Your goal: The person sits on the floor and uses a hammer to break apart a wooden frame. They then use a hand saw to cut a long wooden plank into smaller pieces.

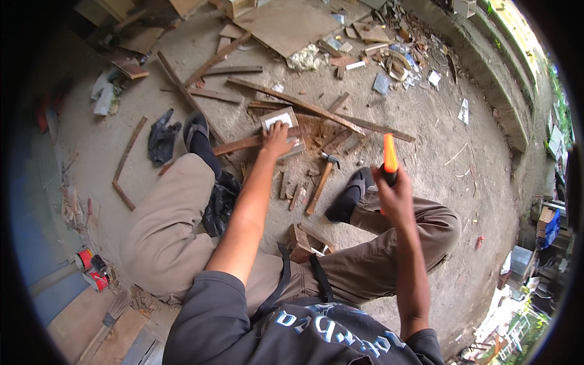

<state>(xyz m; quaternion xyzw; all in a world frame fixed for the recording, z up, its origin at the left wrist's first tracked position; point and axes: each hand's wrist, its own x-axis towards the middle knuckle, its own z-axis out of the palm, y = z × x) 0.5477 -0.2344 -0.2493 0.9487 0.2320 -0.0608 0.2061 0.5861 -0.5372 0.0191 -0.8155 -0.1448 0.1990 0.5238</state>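
My left hand (278,140) lies over a small pale box-like piece (294,150) with a white face, its fingers spread on top. A brown wooden strip (240,145) runs beside and under that hand; exactly how it meets the piece is hidden. My right hand (396,193) is raised over my right leg, closed around an orange-and-black tool (390,155) whose kind I cannot make out. Between my feet a claw hammer (321,184) with a wooden handle rests on the ground, close to several short wood scraps (295,198).
Long wooden strips (292,100) lie crossed ahead of me. A black plastic bag (163,137) is at the left, and a small wooden box (307,242) sits between my legs. Scrap and litter (398,61) spread toward a concrete step (486,79) at the upper right.
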